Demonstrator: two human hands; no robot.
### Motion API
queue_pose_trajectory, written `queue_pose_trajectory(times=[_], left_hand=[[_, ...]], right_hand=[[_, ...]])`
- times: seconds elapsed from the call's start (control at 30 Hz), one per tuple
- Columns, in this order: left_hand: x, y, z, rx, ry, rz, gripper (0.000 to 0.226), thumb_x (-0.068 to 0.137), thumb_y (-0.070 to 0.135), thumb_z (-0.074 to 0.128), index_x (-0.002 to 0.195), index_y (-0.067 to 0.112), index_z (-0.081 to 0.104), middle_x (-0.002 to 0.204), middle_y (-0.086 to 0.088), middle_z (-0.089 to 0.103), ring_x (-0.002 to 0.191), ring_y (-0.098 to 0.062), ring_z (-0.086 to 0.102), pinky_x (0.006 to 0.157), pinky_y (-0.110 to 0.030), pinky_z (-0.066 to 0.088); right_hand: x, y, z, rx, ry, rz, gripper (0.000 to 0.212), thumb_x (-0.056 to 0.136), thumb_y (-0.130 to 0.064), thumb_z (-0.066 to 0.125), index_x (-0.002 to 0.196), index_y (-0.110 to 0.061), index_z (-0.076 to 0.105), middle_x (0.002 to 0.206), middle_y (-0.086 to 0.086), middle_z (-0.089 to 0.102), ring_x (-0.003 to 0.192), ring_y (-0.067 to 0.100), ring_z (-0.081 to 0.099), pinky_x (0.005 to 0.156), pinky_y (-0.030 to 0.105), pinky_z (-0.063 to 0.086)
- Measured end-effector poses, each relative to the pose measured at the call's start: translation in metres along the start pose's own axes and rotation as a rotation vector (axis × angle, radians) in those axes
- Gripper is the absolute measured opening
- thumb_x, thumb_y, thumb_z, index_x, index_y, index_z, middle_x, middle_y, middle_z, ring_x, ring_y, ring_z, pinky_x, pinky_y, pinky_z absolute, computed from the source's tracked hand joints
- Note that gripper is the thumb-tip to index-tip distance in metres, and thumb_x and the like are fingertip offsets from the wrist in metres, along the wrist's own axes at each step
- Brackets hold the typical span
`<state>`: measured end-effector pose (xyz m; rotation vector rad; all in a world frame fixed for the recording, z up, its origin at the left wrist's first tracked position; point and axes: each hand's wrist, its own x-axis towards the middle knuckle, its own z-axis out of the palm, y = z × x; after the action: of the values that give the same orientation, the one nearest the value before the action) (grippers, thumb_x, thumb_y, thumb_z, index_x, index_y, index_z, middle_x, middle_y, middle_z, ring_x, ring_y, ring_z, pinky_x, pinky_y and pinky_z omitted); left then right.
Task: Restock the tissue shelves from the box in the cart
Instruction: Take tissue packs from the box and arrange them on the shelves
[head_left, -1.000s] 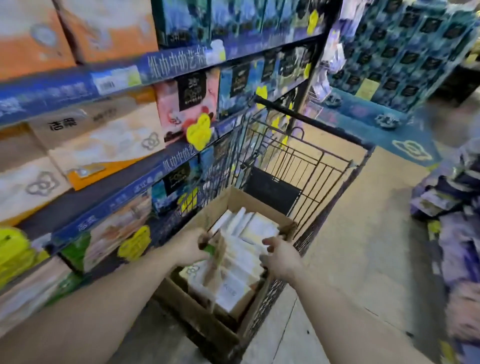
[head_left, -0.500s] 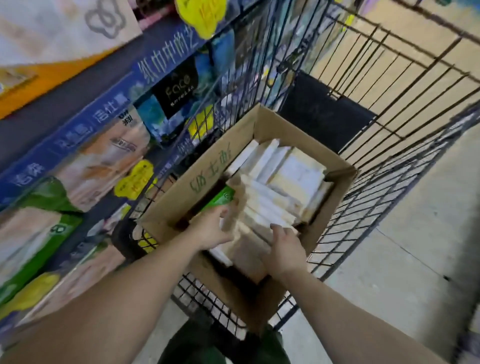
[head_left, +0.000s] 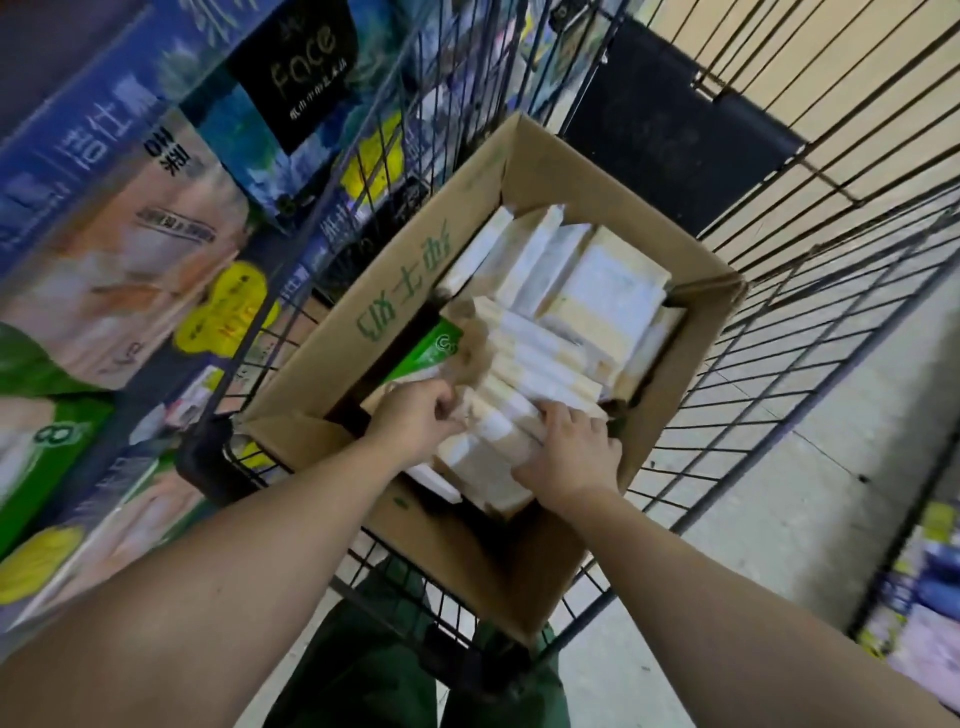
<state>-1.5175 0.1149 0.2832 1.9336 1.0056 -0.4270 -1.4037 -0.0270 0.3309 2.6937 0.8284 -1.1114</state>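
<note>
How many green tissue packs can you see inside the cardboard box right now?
1. A single green plastic tissue pack stands against the left wall of the brown cardboard box, beside the pale packs and just above the left hand. More may be hidden underneath.

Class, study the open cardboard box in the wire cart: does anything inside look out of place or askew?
Yes. One green-printed pack sits wedged against the left wall of the brown cardboard box, unlike the cream-and-white tissue packs. Those packs lie jumbled, some flat, some on edge. Both the left hand and the right hand rest on them.
</note>
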Motion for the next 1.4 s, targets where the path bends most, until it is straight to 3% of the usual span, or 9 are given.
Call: queue_pose_trajectory(times=[0.2, 0.27, 0.37, 0.53, 0.73, 0.83, 1.03, 1.17, 1.4], left_hand=[[0.003, -0.002, 0.003, -0.185, 0.029, 0.017, 0.038, 0.079, 0.015, 0.075, 0.065, 0.026, 0.043, 0.067, 0.011, 0.045, 0.075, -0.016, 0.046, 0.062, -0.024, 0.034], [0.005, -0.001, 0.004, -0.232, -0.056, -0.012, 0.029, 0.077, 0.014, 0.078, 0.09, 0.02, 0.052, 0.084, 0.009, 0.053, 0.088, -0.014, 0.05, 0.071, -0.022, 0.038], [0.008, 0.0, 0.002, -0.206, -0.277, -0.008, 0.079, 0.066, 0.022, 0.086, 0.131, 0.017, 0.04, 0.12, 0.008, 0.055, 0.117, -0.013, 0.051, 0.095, -0.03, 0.045], [0.005, 0.003, -0.004, -0.234, -0.281, 0.003, 0.074, 0.062, 0.029, 0.088, 0.123, 0.026, 0.047, 0.106, 0.013, 0.061, 0.1, -0.004, 0.057, 0.08, -0.017, 0.046], [-0.003, 0.009, -0.036, -0.344, -0.306, 0.0, 0.065, 0.065, 0.02, 0.088, 0.12, 0.023, 0.052, 0.115, 0.003, 0.064, 0.11, -0.014, 0.06, 0.099, -0.038, 0.048], [-0.014, 0.019, -0.057, -0.431, -0.27, -0.002, 0.047, 0.069, 0.016, 0.084, 0.102, 0.031, 0.055, 0.105, 0.005, 0.066, 0.101, -0.013, 0.063, 0.087, -0.033, 0.052], [-0.043, 0.034, -0.096, -0.706, -0.156, -0.049, 0.034, 0.078, 0.013, 0.073, 0.11, 0.014, 0.064, 0.109, -0.005, 0.07, 0.101, -0.023, 0.067, 0.088, -0.039, 0.054], [-0.064, 0.055, -0.125, -0.74, -0.094, 0.04, 0.019, 0.08, 0.014, 0.072, 0.096, 0.021, 0.065, 0.099, 0.0, 0.072, 0.084, -0.013, 0.07, 0.078, -0.031, 0.057], [-0.126, 0.094, -0.185, -0.812, -0.048, 0.125, 0.031, 0.088, 0.043, 0.06, 0.113, 0.025, 0.062, 0.109, -0.004, 0.071, 0.096, -0.024, 0.067, 0.09, -0.042, 0.051]], right_hand=[[0.008, 0.004, -0.004, -0.077, -0.034, -0.031, 0.078, 0.07, -0.05, 0.072, 0.136, -0.026, 0.038, 0.136, 0.001, 0.044, 0.13, 0.028, 0.034, 0.102, 0.045, 0.031], [0.008, 0.005, -0.003, -0.13, -0.048, -0.046, 0.067, 0.074, -0.044, 0.069, 0.131, -0.022, 0.043, 0.134, 0.005, 0.044, 0.129, 0.03, 0.035, 0.102, 0.043, 0.032], [0.009, 0.005, -0.001, -0.103, -0.066, -0.076, 0.058, 0.075, -0.038, 0.068, 0.125, -0.021, 0.045, 0.129, 0.006, 0.049, 0.125, 0.031, 0.041, 0.1, 0.043, 0.035], [0.009, 0.014, -0.013, 0.256, -0.161, -0.171, 0.078, 0.074, -0.029, 0.071, 0.143, -0.031, 0.036, 0.122, -0.003, 0.058, 0.114, 0.02, 0.054, 0.092, 0.034, 0.046], [0.001, 0.015, -0.037, 0.41, -0.147, -0.31, 0.06, 0.077, -0.029, 0.076, 0.129, -0.018, 0.049, 0.095, -0.011, 0.052, 0.091, 0.01, 0.049, 0.063, 0.019, 0.034], [-0.003, 0.017, -0.049, 0.638, -0.101, -0.315, 0.065, 0.072, -0.032, 0.083, 0.128, -0.023, 0.05, 0.113, -0.008, 0.055, 0.103, 0.009, 0.053, 0.074, 0.015, 0.042], [-0.015, 0.017, -0.065, 1.156, -0.229, -0.224, 0.106, 0.049, -0.049, 0.088, 0.138, -0.024, 0.037, 0.123, 0.007, 0.064, 0.11, 0.02, 0.064, 0.097, 0.041, 0.051], [-0.037, -0.008, -0.078, 1.13, -0.179, -0.33, 0.089, 0.055, -0.045, 0.089, 0.129, -0.02, 0.048, 0.121, 0.0, 0.067, 0.111, 0.019, 0.064, 0.096, 0.044, 0.052], [-0.102, -0.048, -0.126, 1.199, 0.007, -0.422, 0.049, 0.083, -0.039, 0.072, 0.124, -0.025, 0.051, 0.114, -0.003, 0.068, 0.099, 0.017, 0.066, 0.074, 0.031, 0.054]])
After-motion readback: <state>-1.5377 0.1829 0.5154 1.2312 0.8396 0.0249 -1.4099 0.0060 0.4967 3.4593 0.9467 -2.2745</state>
